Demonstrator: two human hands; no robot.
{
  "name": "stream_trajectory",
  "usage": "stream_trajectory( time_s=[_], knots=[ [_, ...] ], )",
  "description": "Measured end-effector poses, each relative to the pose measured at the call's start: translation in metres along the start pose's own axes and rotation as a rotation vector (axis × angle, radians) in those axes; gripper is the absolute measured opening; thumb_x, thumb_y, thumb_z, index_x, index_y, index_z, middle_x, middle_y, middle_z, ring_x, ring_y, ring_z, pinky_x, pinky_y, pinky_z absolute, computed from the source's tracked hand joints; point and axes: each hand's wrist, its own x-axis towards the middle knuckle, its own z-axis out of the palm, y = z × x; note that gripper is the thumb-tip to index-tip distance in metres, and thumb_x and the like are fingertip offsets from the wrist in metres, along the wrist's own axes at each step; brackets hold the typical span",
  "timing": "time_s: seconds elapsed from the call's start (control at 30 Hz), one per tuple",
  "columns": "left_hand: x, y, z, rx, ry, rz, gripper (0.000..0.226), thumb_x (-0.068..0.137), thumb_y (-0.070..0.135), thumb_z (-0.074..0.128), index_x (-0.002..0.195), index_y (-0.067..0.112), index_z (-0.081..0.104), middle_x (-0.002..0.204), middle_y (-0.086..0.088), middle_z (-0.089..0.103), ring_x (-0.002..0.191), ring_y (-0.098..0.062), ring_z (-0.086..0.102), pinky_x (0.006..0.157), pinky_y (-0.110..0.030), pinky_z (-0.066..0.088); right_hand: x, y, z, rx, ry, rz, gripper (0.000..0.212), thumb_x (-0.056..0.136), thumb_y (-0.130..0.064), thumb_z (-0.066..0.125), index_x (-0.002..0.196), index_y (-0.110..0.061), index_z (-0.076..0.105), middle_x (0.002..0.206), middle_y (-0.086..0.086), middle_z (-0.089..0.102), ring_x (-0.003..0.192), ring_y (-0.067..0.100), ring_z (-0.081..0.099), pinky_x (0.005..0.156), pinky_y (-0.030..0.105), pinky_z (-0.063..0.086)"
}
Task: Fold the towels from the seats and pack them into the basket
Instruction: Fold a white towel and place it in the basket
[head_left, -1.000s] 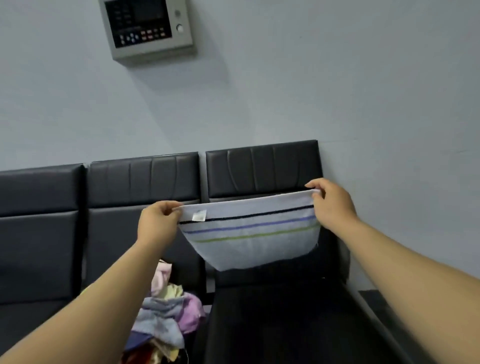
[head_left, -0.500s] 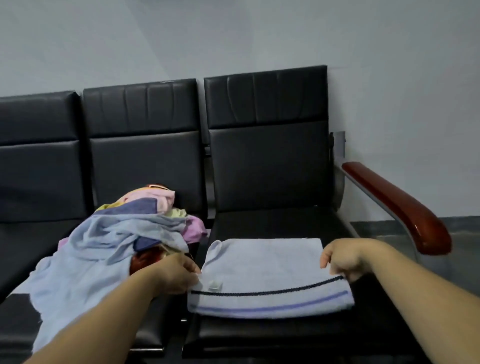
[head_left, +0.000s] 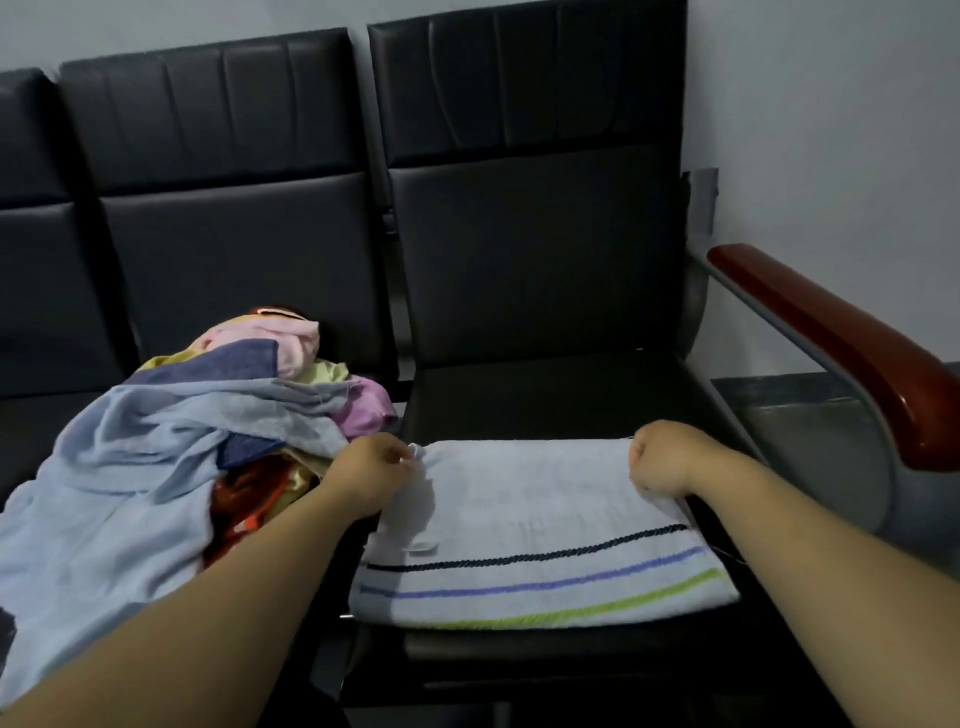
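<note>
The pale towel (head_left: 540, 514) lies flat on the right-end seat (head_left: 545, 395), its long axis running from 9 to 3 o'clock. Black, purple and green stripes (head_left: 545, 584) run along its 6 o'clock edge, and a small label (head_left: 425, 546) sits toward 9 o'clock. The left hand (head_left: 371, 470), fingers curled, pinches the towel's 12 o'clock edge at the 9 o'clock corner, and the right hand (head_left: 662, 457), closed like a fist, grips the same edge at the 3 o'clock corner. At 9 o'clock of the towel a loose pile of towels (head_left: 156, 441) is heaped on the next seat (head_left: 234, 249), and a red-brown armrest (head_left: 831, 332) stands at 3 o'clock.
</note>
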Motion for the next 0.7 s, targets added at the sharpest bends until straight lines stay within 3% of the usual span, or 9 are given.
stream_trajectory(
  time_s=[0.1,0.2,0.37,0.53,0.6,0.7],
  knots=[
    [0.026,0.006,0.01,0.02,0.042,0.004,0.012,0.094,0.036,0.066,0.101,0.026,0.07,0.088,0.007,0.066,0.078,-0.01,0.059,0.069,-0.028,0.045,0.007,-0.017,0.01,0.062,0.177,-0.067,0.009,0.092,-0.018,0.058,0.096,-0.02,0.066,0.098,0.002,0.064,0.086,0.021,0.064,0.078,0.038,0.06],
    [0.05,0.002,0.021,0.098,0.015,0.034,0.014,0.094,0.025,0.065,0.105,0.022,0.074,0.101,0.002,0.071,0.092,-0.019,0.064,0.082,-0.029,0.05,0.021,-0.023,0.035,0.033,0.271,-0.118,0.01,0.098,-0.028,0.051,0.104,-0.025,0.059,0.108,-0.001,0.054,0.094,0.019,0.057,0.084,0.04,0.057],
    [0.065,-0.026,0.028,-0.213,0.144,-0.13,0.016,0.092,0.013,0.067,0.086,0.028,0.069,0.088,0.006,0.069,0.092,-0.021,0.066,0.074,-0.025,0.044,0.036,-0.022,0.055,-0.06,0.401,-0.133,0.012,0.099,-0.041,0.043,0.099,-0.03,0.048,0.1,-0.004,0.05,0.092,0.017,0.049,0.083,0.036,0.05],
    [0.047,-0.008,0.022,0.013,0.153,0.103,0.017,0.095,0.013,0.057,0.101,0.025,0.068,0.094,0.009,0.065,0.085,-0.014,0.059,0.075,-0.024,0.041,0.037,-0.026,0.054,-0.069,0.367,-0.133,0.013,0.1,-0.04,0.041,0.097,-0.028,0.047,0.099,-0.003,0.048,0.094,0.019,0.048,0.081,0.036,0.048],
    [0.031,0.008,0.012,-0.05,0.03,0.208,0.011,0.093,0.018,0.064,0.095,0.028,0.069,0.087,0.014,0.067,0.077,-0.01,0.062,0.066,-0.02,0.045,0.035,-0.024,0.047,-0.06,0.321,-0.156,0.011,0.099,-0.039,0.047,0.099,-0.029,0.05,0.103,-0.004,0.049,0.097,0.018,0.049,0.085,0.037,0.05],
    [0.006,0.016,0.0,-0.113,-0.51,0.314,0.013,0.081,0.021,0.079,0.091,0.023,0.071,0.082,0.008,0.072,0.071,-0.006,0.066,0.068,-0.029,0.057,0.025,-0.019,0.032,0.099,0.203,-0.235,0.006,0.089,-0.035,0.061,0.084,-0.031,0.058,0.096,-0.008,0.056,0.087,0.015,0.057,0.077,0.035,0.054]
  ],
)
